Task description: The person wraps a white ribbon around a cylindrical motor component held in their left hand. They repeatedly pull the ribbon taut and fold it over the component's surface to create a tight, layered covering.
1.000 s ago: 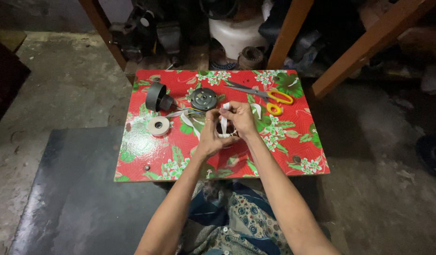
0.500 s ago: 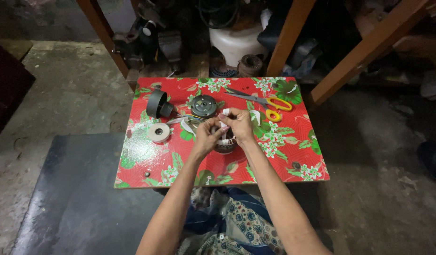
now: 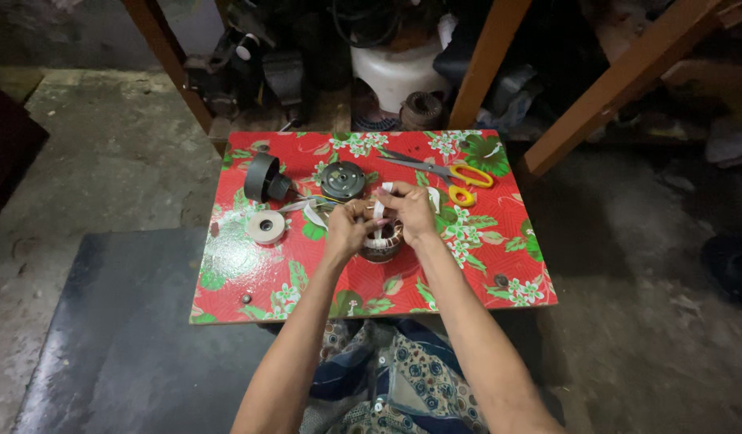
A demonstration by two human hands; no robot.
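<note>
Both my hands meet over the middle of a low table [image 3: 250, 281] covered in red floral cloth. My left hand [image 3: 351, 229] and my right hand [image 3: 409, 210] pinch a white strip of tape [image 3: 380, 207] between their fingers. Just beneath them sits a round wound coil [image 3: 381, 243] with copper-coloured windings, partly hidden by my hands. The strip runs down toward the coil. A roll of white tape [image 3: 265, 227] lies to the left of my left hand.
A round dark metal cover [image 3: 343, 178] and a black cylindrical part [image 3: 262, 178] lie at the table's back left. Yellow-handled scissors [image 3: 451, 172] lie at the back right. Slanted wooden beams [image 3: 620, 84] and dark machine parts stand behind the table. Concrete floor surrounds it.
My hands stay over the coil and shift only slightly while working the white strip. The camera view has tilted a little, so the table sits lower in the frame.
</note>
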